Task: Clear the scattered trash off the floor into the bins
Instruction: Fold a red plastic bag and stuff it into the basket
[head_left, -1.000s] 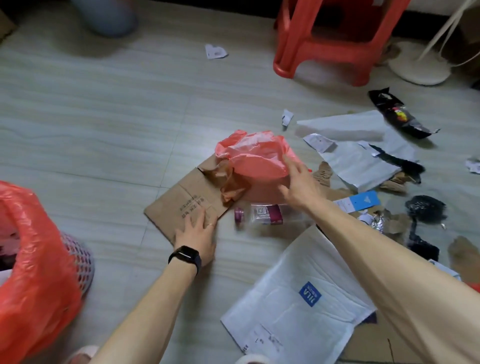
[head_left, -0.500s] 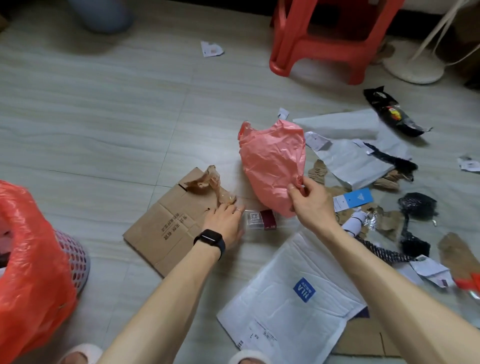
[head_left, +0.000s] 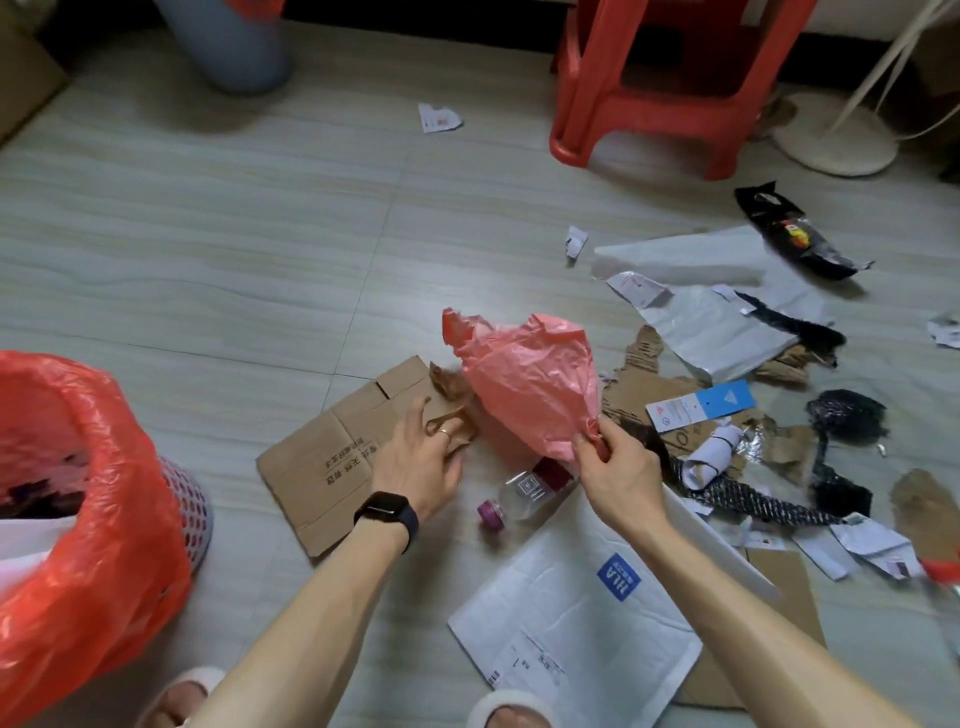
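My right hand (head_left: 615, 475) pinches the lower end of a pink plastic bag (head_left: 530, 382) and holds it up off the floor. My left hand (head_left: 423, 457), with a black watch on the wrist, reaches onto a flat brown cardboard sheet (head_left: 322, 457), its fingers around a crumpled brown scrap (head_left: 452, 387). A clear plastic bottle (head_left: 524, 491) with a purple cap lies on the floor between my hands. A bin lined with a red bag (head_left: 78, 499) stands at the left edge.
A white mailer (head_left: 566, 618) lies near my feet. More litter covers the right side: a grey mailer (head_left: 711, 322), a black snack wrapper (head_left: 795, 234), a blue tag (head_left: 701, 405), black netting and torn cardboard. A red stool (head_left: 670, 83) and a white fan base (head_left: 831, 140) stand at the back.
My right hand took hold of the pink bag and lifted it off the cardboard. My left hand slid forward to the brown scrap. The bottle now lies uncovered.
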